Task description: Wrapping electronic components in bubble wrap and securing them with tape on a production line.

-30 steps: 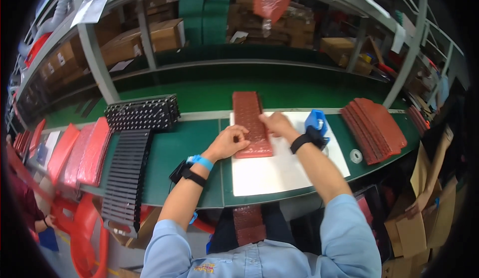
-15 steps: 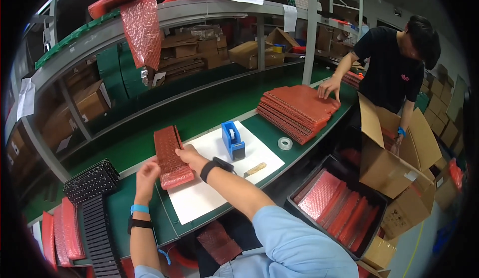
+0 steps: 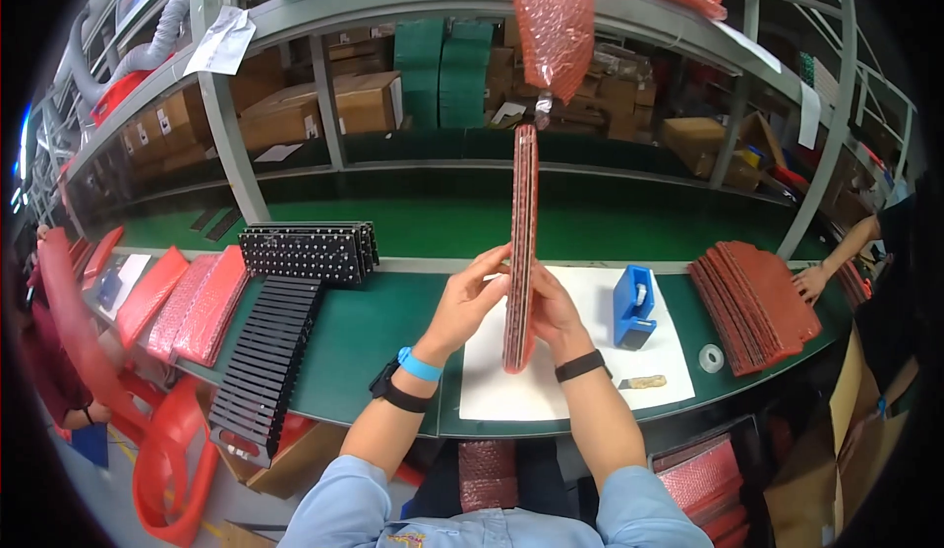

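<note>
A flat pack wrapped in red bubble wrap stands on its narrow edge in front of me, thin dark and light layers showing along its side. My left hand grips its left face and my right hand holds the right face, some fingers hidden behind it. Beneath is a white sheet on the green bench. To the right of my right hand are a blue tape dispenser and a small blade with a wooden handle. A tape roll lies farther right.
Black perforated panels and a slatted black rack occupy the left bench, beside red wrapped packs. At right, a co-worker's hand touches a stack of red sheets. Bubble wrap hangs from the overhead shelf.
The view has swung left. The wrapped pack, earlier tilted low over the sheet with my right hand on it, is now raised on edge, and my left hand has come onto it too.
</note>
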{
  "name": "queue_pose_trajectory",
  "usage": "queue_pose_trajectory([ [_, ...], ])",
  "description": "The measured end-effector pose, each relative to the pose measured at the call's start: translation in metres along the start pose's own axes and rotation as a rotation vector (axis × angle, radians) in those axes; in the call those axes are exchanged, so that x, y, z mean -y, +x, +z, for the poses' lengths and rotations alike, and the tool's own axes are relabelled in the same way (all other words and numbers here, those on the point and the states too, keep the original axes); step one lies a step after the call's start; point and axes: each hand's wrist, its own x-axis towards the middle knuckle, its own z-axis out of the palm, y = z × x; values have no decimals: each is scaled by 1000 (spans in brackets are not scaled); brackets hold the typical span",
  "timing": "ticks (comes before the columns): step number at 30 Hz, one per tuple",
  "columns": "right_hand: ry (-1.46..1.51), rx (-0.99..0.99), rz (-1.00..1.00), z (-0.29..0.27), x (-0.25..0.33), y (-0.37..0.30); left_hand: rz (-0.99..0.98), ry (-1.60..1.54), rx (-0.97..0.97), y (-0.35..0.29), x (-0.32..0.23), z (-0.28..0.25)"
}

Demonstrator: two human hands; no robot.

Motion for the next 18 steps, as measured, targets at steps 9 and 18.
queue_pose_trajectory([
  [9, 1, 10, 13, 4, -3, 4, 47, 14, -2, -1, 8, -8],
  [18, 6, 12, 41, 5, -11, 5, 43, 48, -44, -6, 12, -9],
])
